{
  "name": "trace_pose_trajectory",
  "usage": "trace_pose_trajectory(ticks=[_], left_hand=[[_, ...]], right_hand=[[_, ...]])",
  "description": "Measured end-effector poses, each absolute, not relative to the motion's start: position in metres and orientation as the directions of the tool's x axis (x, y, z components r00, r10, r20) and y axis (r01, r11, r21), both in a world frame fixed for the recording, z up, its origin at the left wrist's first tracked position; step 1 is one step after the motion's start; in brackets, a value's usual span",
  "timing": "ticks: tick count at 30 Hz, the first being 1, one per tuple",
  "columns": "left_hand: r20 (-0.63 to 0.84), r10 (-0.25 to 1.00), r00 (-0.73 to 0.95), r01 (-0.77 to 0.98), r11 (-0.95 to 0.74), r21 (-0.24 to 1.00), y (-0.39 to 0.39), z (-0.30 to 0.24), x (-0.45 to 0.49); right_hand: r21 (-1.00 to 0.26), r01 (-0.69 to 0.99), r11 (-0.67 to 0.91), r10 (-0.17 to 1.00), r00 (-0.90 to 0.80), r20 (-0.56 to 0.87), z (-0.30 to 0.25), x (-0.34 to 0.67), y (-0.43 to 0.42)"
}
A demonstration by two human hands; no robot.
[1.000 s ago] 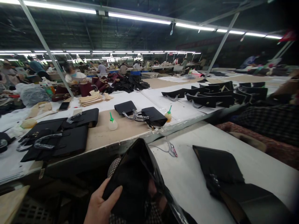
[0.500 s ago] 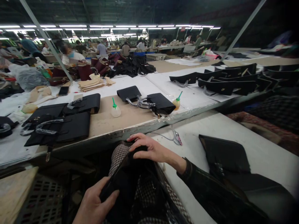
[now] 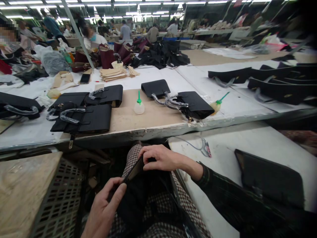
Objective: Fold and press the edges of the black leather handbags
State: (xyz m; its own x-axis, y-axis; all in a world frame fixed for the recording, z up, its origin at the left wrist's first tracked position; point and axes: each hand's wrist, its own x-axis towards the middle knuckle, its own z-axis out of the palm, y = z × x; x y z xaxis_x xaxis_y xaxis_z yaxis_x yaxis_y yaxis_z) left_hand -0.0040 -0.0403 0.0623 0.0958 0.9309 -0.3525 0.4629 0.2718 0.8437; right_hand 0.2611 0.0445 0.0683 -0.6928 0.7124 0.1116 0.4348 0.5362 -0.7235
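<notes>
A black handbag (image 3: 132, 195), partly in shadow, lies over my lap on brown-and-white checked cloth (image 3: 132, 153). My left hand (image 3: 105, 203) pinches the near end of its edge between thumb and fingers. At the far end of that same edge, my right hand (image 3: 158, 159) is closed with the fingers curled over it. The stretch of edge between the hands is taut and straight. Much of the bag below is too dark to make out. Beyond the right hand, on the white table (image 3: 183, 145), lie pink-handled thread snips (image 3: 207, 148) with a cord.
Black bags with wrapped handles (image 3: 96, 119) lie on the bench, beside a green-nozzled squeeze bottle (image 3: 139, 107) and an amber one (image 3: 216, 106). A black bag piece (image 3: 272, 178) lies at right. A plastic crate (image 3: 61, 195) stands at left under a board (image 3: 27, 185). Co-workers sit behind.
The view has tilted down and turned left. Both hands keep hold of the bag's edge; the edge has turned, so a lighter inner strip shows between them.
</notes>
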Motion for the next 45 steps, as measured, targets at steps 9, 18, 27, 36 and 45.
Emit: trace_pose_trajectory(ticks=[9, 18, 27, 36, 45], left_hand=[[-0.39, 0.918, 0.067, 0.329, 0.349, 0.877, -0.034, 0.045, -0.003], [-0.358, 0.932, 0.048, 0.354, 0.319, 0.879, -0.034, 0.036, 0.001], [-0.32, 0.946, 0.046, 0.354, 0.284, 0.891, -0.035, 0.041, 0.002], [-0.44, 0.898, 0.032, 0.304, 0.41, 0.86, -0.033, 0.042, 0.003], [-0.46, 0.887, -0.041, 0.305, 0.449, 0.84, -0.031, 0.045, 0.009]], right_hand=[[-0.722, 0.512, 0.465, 0.785, -0.615, 0.069, 0.062, 0.254, 0.046], [-0.716, 0.58, 0.388, 0.863, -0.502, 0.061, 0.057, 0.255, 0.041], [-0.664, 0.682, 0.305, 0.919, -0.393, 0.018, 0.05, 0.248, 0.037], [-0.696, 0.635, 0.335, 0.908, -0.414, 0.059, 0.048, 0.251, 0.035], [-0.701, 0.626, 0.341, 0.905, -0.421, 0.064, 0.045, 0.255, 0.033]])
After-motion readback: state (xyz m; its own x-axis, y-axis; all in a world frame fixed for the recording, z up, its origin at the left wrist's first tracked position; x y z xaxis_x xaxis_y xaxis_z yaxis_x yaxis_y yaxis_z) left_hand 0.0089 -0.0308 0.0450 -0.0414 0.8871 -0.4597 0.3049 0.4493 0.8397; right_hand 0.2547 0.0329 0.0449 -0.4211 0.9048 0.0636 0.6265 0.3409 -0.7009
